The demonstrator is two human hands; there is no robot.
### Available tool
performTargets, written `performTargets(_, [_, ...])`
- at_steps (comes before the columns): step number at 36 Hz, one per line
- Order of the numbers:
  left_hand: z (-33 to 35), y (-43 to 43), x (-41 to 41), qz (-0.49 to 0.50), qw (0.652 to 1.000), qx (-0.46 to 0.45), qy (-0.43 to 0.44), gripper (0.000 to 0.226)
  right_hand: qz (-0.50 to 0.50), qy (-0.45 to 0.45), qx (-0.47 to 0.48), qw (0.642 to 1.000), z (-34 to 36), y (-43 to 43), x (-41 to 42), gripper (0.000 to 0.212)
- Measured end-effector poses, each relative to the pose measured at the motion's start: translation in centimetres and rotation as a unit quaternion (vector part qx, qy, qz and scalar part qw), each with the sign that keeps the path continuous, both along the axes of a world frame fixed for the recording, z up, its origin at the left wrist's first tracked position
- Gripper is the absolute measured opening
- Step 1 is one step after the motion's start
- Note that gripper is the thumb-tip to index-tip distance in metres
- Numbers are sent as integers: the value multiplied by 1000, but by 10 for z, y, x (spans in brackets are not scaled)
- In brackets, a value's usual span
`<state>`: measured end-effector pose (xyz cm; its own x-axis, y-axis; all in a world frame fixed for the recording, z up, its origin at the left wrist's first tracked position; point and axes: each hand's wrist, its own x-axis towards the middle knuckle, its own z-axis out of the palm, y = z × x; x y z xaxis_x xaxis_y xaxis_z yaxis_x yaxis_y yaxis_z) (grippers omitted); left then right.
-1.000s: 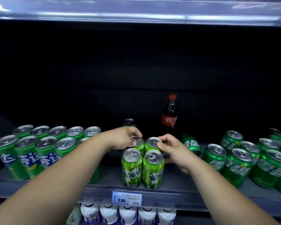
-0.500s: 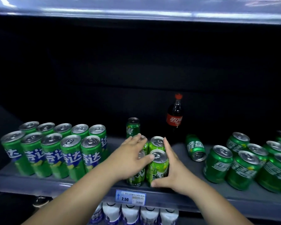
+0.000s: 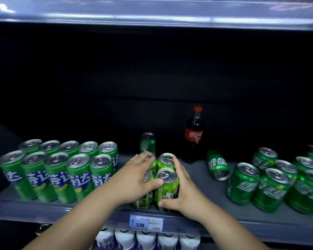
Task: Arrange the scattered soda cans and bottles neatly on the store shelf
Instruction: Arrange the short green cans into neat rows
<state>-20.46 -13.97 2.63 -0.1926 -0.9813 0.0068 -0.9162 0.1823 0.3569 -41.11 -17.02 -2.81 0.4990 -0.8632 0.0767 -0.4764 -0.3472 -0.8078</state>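
- Left hand (image 3: 134, 179): fingers straight and together, laid flat against the left side of the can cluster (image 3: 167, 190), thumb stretched right
- Right hand (image 3: 182, 193): fingers straight along the cluster's right side, thumb at its front
- Left forearm (image 3: 76, 219) and right forearm (image 3: 229, 230) bare, converging from below

Open dark room above all can tops. Bare grey shelf board (image 3: 210, 192) between the four light-green cans at middle (image 3: 167, 188) and the short dark-green cans at right (image 3: 266, 184), narrowed at the back by a tipped green can (image 3: 217, 165) and a red-capped cola bottle (image 3: 194, 134). Walled off at left by tall slim green cans (image 3: 58, 170)
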Motion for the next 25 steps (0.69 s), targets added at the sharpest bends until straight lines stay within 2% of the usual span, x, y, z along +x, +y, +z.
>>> performTargets(5, [16,0,4,-14,999,33,15,98,12,2,18,1000,8,-2,-6,137])
performTargets(9, [48,-13,17,-37,999,-28,-17,74,13,-9,11,1000,15,-3,-7,134])
performTargets(13, [77,-51,33,-31,996,-44,-70,64,-9,-42,-22,999,26,-5,-3,121])
performTargets(16, [83,-89,40,-11,996,-23,-91,68,-23,-63,-37,997,33,-9,4,111])
performTargets(21, [74,-141,38,5,993,75,-94,83,-40,-67,-38,996,34,-10,13,106])
performTargets(25, [57,-165,38,-7,990,107,-90,89,-53,-70,-42,995,29,-6,14,101])
